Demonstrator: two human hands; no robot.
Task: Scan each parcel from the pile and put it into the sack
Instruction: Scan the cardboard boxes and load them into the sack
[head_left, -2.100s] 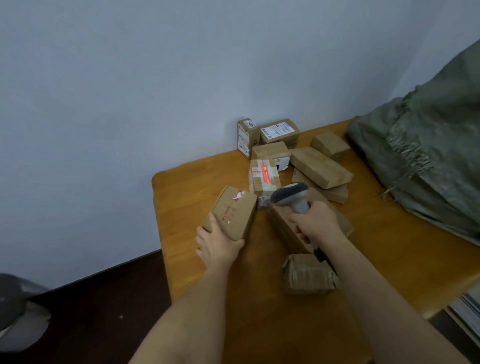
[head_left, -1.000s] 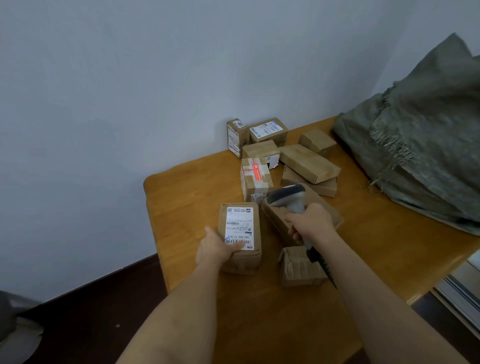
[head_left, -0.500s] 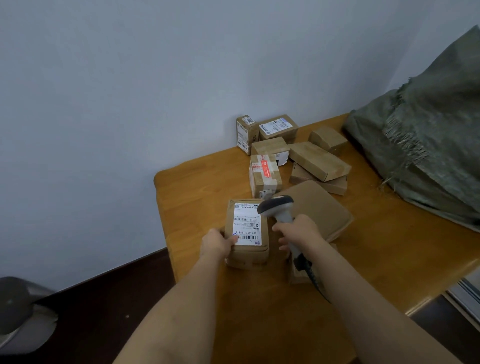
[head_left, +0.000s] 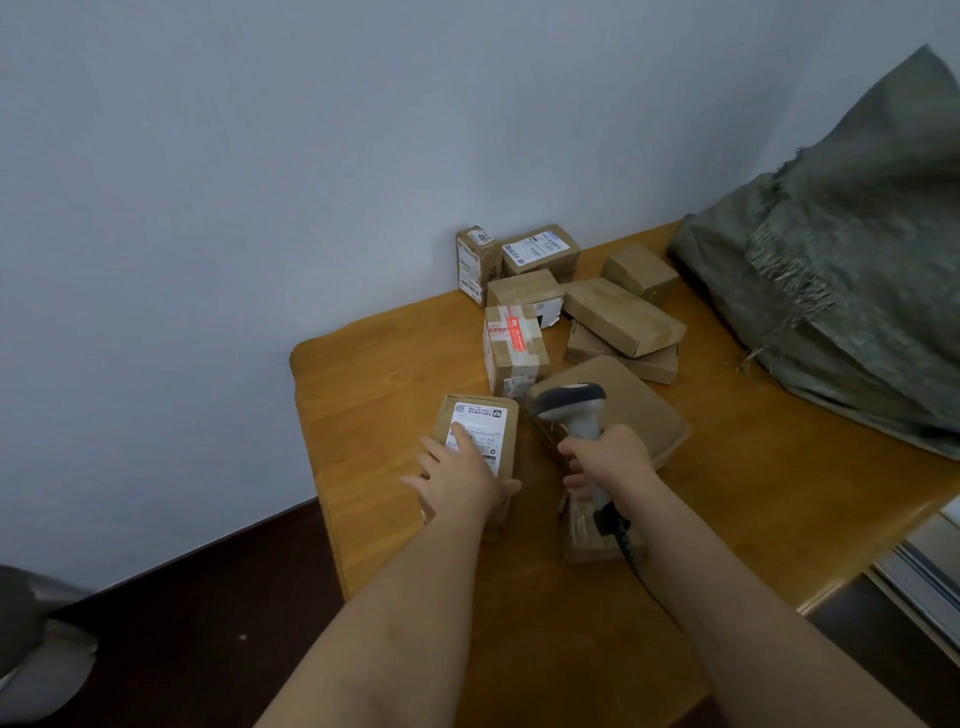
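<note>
The left hand (head_left: 460, 475) now lies flat on the labelled parcel (head_left: 480, 441) with fingers (head_left: 457, 434) spread over its white label, where half a second ago it gripped the near end — the label looks read, so lifting comes next. Beside it, the right hand (head_left: 605, 462) stays wrapped round the scanner (head_left: 571, 410) handle, head tilted toward that parcel. The pile (head_left: 571, 306) waits farther back on the table (head_left: 753, 493) — the sack (head_left: 852, 291) slumps at far right.
</note>
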